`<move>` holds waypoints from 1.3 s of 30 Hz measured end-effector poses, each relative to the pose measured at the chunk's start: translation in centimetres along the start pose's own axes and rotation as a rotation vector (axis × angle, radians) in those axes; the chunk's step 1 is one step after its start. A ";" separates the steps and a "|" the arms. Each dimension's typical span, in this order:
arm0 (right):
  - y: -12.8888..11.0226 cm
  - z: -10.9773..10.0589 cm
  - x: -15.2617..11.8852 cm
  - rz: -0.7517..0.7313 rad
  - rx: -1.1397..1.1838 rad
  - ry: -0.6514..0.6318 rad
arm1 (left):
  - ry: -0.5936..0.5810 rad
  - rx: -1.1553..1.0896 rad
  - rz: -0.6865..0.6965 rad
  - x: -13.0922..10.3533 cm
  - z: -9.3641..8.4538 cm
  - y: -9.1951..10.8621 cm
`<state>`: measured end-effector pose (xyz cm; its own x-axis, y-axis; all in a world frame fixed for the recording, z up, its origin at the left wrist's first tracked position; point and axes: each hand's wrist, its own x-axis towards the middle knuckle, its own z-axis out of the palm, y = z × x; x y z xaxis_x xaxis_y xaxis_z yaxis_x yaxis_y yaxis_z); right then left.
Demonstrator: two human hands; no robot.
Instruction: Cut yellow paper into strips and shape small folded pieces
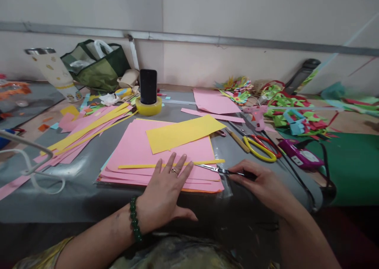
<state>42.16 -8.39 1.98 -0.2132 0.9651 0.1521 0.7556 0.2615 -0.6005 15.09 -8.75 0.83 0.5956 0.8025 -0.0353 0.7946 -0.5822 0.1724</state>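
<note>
My left hand lies flat with spread fingers on a stack of pink paper. Its fingertips press beside and on a thin yellow paper strip that runs across the stack. In my right hand is a black-handled cutting tool with a slim silver blade; its fingers partly hide the handle, so its exact kind is unclear. The blade's tip points left, close to the strip, near my left fingertips. A wider yellow paper piece lies slanted on the stack above my left hand.
Yellow-and-red-handled scissors, a purple device and a pink glue gun lie right. A phone stands in a tape roll behind. Cut strips lie left; a white cable loops at front left.
</note>
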 end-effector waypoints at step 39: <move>0.2 0.8 1.9 -0.047 0.053 -0.011 | 0.107 0.022 -0.011 2.5 1.0 0.9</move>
<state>41.41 -6.50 1.55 -0.2548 0.9515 0.1726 0.7110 0.3053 -0.6334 17.45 -7.43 -0.12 0.5716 0.8176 0.0688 0.8042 -0.5749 0.1505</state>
